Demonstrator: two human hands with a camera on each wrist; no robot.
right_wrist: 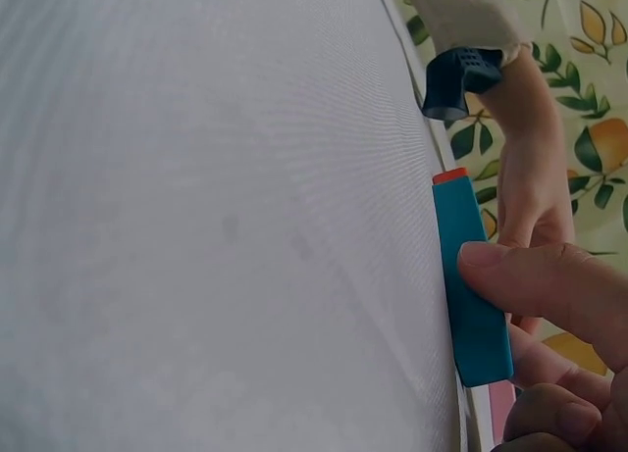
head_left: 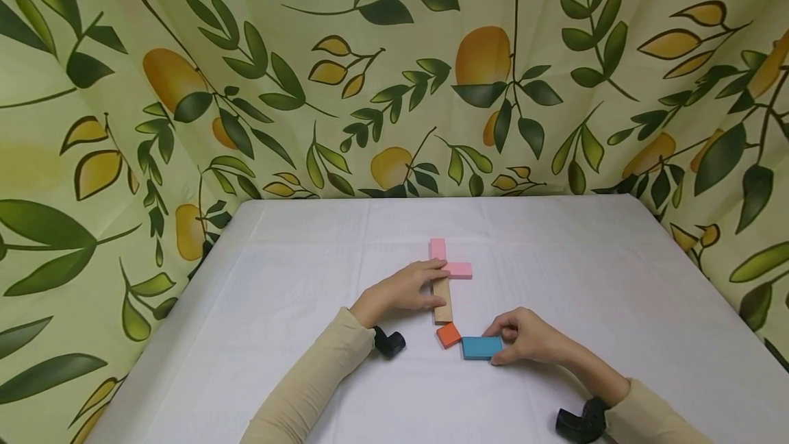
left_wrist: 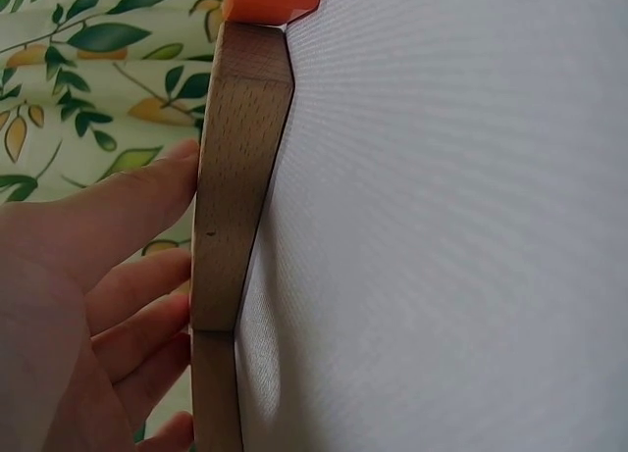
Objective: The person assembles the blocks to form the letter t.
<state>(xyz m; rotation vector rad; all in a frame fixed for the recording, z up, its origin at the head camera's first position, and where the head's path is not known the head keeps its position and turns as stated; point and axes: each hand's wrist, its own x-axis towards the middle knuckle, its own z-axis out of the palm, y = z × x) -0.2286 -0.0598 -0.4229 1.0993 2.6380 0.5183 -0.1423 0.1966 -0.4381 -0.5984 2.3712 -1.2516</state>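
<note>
In the head view, a flat row of blocks lies on the table. My left hand (head_left: 403,286) rests its thumb and fingertips along the top of the natural wooden block (head_left: 442,308); its index finger reaches the pink blocks. A seam to a second wooden block (left_wrist: 216,388) shows in the left wrist view. An orange block (head_left: 448,335) sits turned at an angle against the wooden one's near end. Beside that, my right hand (head_left: 533,338) pinches the right end of a blue block (head_left: 482,348) between thumb and fingers. The blue block's left end meets the orange block's corner.
Two pink blocks form the far end: an upright one (head_left: 437,248) and a crosswise one (head_left: 459,270). A white cloth covers the table (head_left: 308,259). A leaf-and-fruit curtain (head_left: 394,88) hangs behind and at both sides. Black wrist cameras (head_left: 390,343) sit below both hands.
</note>
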